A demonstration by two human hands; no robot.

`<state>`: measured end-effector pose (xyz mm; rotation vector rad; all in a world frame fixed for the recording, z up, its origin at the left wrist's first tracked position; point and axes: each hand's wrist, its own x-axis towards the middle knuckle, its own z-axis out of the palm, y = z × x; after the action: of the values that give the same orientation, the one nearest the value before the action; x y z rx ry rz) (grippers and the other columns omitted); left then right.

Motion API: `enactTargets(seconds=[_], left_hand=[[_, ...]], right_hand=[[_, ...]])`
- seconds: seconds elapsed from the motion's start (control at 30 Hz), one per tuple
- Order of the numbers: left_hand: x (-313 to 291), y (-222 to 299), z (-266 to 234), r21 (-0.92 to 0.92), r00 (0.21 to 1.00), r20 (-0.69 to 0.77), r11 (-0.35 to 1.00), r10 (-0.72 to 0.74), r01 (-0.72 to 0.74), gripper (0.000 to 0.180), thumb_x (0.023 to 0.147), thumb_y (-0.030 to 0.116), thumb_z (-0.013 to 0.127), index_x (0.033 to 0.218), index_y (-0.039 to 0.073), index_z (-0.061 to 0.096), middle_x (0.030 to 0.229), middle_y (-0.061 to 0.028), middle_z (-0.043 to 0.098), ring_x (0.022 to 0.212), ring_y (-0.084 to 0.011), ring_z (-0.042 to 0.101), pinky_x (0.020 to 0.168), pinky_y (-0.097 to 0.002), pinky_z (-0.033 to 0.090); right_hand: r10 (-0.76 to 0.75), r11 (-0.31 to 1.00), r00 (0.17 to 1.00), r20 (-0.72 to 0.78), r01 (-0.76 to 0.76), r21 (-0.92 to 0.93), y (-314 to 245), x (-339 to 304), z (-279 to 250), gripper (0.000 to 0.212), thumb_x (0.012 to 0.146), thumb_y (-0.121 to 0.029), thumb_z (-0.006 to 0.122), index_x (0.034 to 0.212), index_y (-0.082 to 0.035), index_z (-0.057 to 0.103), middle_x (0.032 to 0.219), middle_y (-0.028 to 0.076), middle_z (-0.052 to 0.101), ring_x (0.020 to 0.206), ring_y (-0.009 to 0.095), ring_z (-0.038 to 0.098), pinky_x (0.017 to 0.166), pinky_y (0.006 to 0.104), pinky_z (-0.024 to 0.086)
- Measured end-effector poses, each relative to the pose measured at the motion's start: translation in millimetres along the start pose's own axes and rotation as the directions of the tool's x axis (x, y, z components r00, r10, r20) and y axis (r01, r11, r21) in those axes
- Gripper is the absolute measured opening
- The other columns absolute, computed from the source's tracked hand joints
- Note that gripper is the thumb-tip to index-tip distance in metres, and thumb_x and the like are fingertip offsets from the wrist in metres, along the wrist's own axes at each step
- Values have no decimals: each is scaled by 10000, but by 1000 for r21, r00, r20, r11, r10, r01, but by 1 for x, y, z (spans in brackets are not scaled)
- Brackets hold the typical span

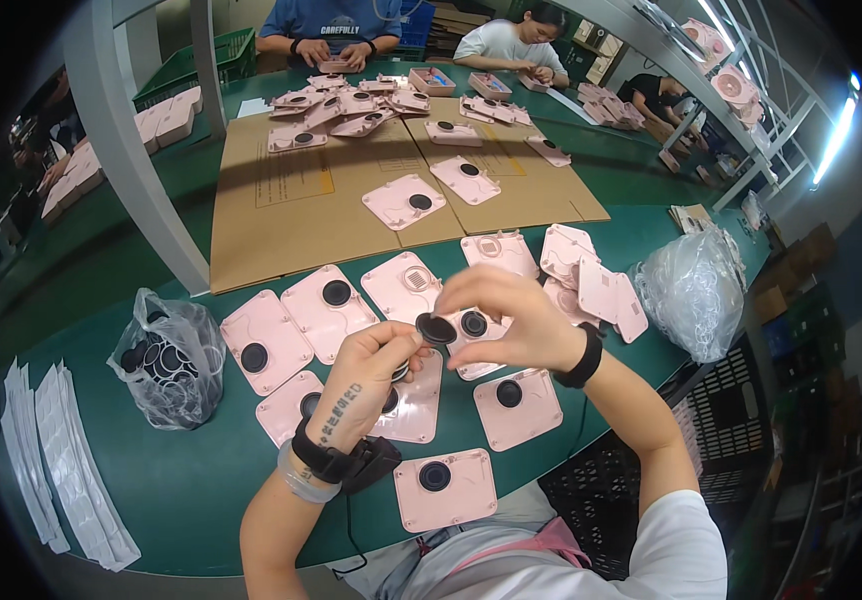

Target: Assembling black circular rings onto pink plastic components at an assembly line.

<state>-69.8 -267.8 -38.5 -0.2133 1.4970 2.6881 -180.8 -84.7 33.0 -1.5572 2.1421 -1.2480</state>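
Between the two hands, just above the tabletop (201,480), we hold one small black disc (436,329). The right hand (511,322) pinches its rim from above with curled fingertips; the left hand (376,362) meets it from below, thumb and forefinger closed against the opposite edge. Both hands are thus clenched on the same part, neither released.

We judge the disc to be light, thin and stiff, probably a moulded or rubbery cap. Its smooth face may be slippery, so we take it by the rim, not by the flat faces. A pinch at two opposite points of the edge appears sufficient; a hard squeeze is not called for.

Directly below the hands lie several pink plates (519,408), flat with rounded corners, most already carrying a black round insert at the centre. We judge them rigid but thin, best lifted by an edge. One more plate (445,489) lies nearest our body.

To the left stands a clear bag (169,362) holding more black discs. Further out, a cardboard sheet (281,215) carries more pink plates. At the right lies a crumpled clear wrap (696,290). Other people work at the far side.
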Motion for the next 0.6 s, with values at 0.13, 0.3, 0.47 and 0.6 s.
enactTargets(seconds=[0.13, 0.3, 0.47, 0.6], left_hand=[[4, 0, -3, 213, 996, 76, 977, -41, 24, 220, 911, 108, 578, 1057, -46, 639, 901, -84, 662, 706, -85, 589, 627, -207, 453], [4, -25, -5, 865, 954, 180, 423, 240, -270, 372, 863, 81, 608, 1196, -78, 560, 1084, -193, 643, 838, -208, 661, 718, -287, 511], [3, -37, -12, 940, 936, 308, 97, 170, -327, 515, 808, 39, 610, 1279, -96, 453, 1320, -291, 458, 994, -362, 621, 859, -378, 501], [1, -35, -8, 952, 963, 270, 151, -9, -266, 537, 794, 13, 597, 1289, -103, 425, 1383, -349, 344, 1033, -408, 592, 880, -400, 495]], right_hand=[[-171, 940, 984, -53, 147, -309, 33, -6, 15, 229, 799, -115, 721, 1011, -56, 658, 913, 14, 662, 715, 68, 543, 610, 190, 434], [438, 899, 885, -160, -428, 91, 91, 29, 3, 201, 830, -104, 695, 1003, -4, 672, 866, 31, 681, 759, 82, 612, 679, 216, 485], [524, 843, 845, -111, -495, 212, 146, 47, 26, 213, 826, -90, 685, 988, 49, 672, 813, 88, 685, 692, 115, 624, 639, 240, 503], [560, 823, 822, -102, -537, 185, 158, 52, 34, 223, 822, -96, 690, 997, 41, 677, 803, 82, 685, 681, 118, 626, 621, 236, 495]])
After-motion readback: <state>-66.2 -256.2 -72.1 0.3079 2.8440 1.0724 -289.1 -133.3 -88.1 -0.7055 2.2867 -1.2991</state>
